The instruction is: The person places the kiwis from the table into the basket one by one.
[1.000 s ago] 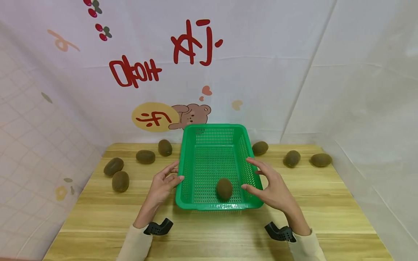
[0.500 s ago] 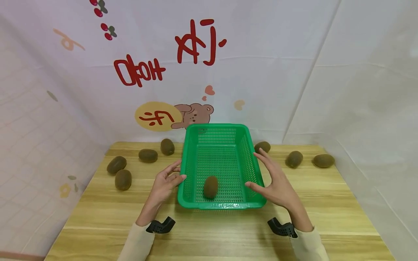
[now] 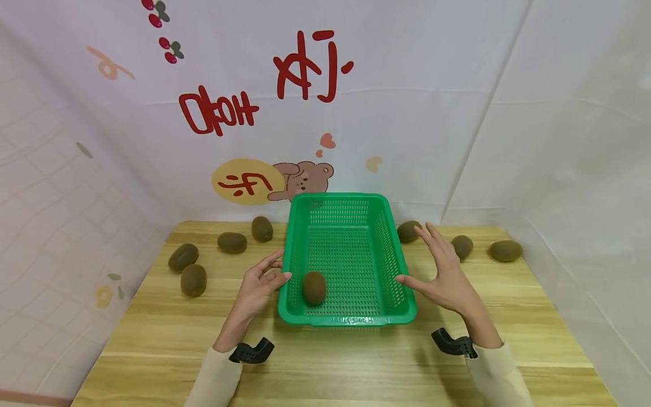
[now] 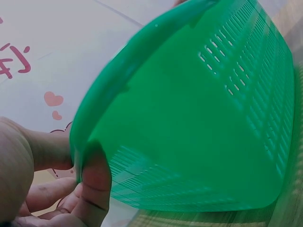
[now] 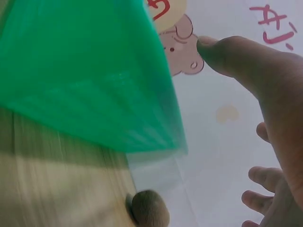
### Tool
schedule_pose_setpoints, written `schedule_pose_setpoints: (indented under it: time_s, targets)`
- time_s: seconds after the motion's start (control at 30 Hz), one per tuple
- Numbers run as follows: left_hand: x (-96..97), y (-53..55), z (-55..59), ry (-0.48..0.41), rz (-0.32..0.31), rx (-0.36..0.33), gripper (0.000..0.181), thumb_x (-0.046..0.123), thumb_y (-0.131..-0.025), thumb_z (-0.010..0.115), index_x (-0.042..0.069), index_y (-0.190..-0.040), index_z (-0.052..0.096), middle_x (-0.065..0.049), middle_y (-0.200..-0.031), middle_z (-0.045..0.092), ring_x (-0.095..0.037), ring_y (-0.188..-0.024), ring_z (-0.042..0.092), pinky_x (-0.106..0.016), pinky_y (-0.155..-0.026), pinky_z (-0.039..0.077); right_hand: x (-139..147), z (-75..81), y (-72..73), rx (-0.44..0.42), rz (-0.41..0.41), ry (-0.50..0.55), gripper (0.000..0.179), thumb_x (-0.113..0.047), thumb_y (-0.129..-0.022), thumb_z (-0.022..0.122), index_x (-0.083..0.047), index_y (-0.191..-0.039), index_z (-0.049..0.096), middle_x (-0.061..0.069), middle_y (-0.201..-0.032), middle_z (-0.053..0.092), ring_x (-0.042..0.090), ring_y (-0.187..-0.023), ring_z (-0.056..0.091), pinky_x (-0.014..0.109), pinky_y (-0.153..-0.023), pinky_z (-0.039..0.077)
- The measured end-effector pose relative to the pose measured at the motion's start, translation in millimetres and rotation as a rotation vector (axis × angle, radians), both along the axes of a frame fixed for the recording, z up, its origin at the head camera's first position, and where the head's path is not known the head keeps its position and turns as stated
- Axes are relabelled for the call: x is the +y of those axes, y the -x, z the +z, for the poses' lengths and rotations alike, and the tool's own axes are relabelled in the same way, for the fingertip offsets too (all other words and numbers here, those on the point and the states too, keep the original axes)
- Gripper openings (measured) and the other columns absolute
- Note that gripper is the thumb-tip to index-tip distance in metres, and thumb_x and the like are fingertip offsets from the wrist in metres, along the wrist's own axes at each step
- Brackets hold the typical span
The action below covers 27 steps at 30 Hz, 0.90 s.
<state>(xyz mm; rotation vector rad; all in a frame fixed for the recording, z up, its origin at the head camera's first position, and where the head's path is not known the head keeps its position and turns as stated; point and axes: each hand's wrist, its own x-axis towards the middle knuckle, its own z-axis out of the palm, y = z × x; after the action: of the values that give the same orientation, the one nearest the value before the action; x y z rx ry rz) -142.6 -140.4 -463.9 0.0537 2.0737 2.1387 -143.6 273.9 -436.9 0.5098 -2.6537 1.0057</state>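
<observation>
A green plastic basket (image 3: 351,320) stands in the middle of the wooden table, with one brown kiwi (image 3: 315,288) lying near its front left corner. My left hand (image 3: 258,288) pinches the basket's left rim; in the left wrist view the thumb and fingers (image 4: 96,184) grip the rim from both sides. To the right of the basket is my right hand (image 3: 447,276), fingers spread and holding nothing. Its thumb points toward the right rim, and in the right wrist view a gap shows between thumb and basket (image 5: 94,85).
Several kiwis lie on the table (image 3: 325,373): a left group includes one kiwi (image 3: 194,280) nearest the front. Behind my right hand are a kiwi (image 3: 409,231) beside the basket, a partly hidden kiwi (image 3: 462,247) and another kiwi (image 3: 506,251). A printed white cloth (image 3: 396,113) hangs behind.
The kiwi in the basket has rolled from the right of centre to the left side. My right hand has moved away from the right rim, outward to the right. The left hand keeps its grip.
</observation>
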Motion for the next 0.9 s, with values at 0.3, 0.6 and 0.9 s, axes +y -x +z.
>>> schedule_pose_setpoints:
  time_s: [0.3, 0.6, 0.9]
  targets:
    - [-0.7, 0.3, 0.4, -0.005, 0.007, 0.008, 0.062, -0.005, -0.097, 0.064, 0.004, -0.154, 0.044, -0.015, -0.123, 0.051, -0.002, -0.080, 0.059, -0.017, -0.072, 0.052, 25, 1.0, 8.2, -0.072, -0.077, -0.008, 0.105, -0.035, -0.081, 0.088, -0.026, -0.164, 0.025, 0.017, -0.172, 0.010, 0.056, -0.153, 0.012, 0.085, -0.104, 0.019]
    - [-2.2, 0.1, -0.3, 0.002, -0.007, 0.013, 0.062, -0.003, -0.097, 0.064, 0.005, -0.155, 0.043, -0.018, -0.125, 0.049, -0.002, -0.080, 0.057, -0.017, -0.074, 0.050, 51, -7.6, 20.2, -0.137, -0.164, -0.026, 0.110, -0.042, -0.082, 0.086, -0.021, -0.166, 0.018, 0.019, -0.172, 0.004, 0.054, -0.155, 0.009, 0.083, -0.107, 0.019]
    - [-1.9, 0.2, -0.4, 0.009, -0.004, 0.018, 0.061, -0.002, -0.098, 0.064, 0.005, -0.155, 0.043, -0.019, -0.126, 0.049, -0.003, -0.078, 0.056, -0.018, -0.074, 0.050, 74, -18.6, 29.1, -0.170, -0.212, 0.007, 0.112, -0.042, -0.084, 0.084, -0.021, -0.167, 0.011, 0.021, -0.172, -0.001, 0.057, -0.154, 0.004, 0.084, -0.108, 0.014]
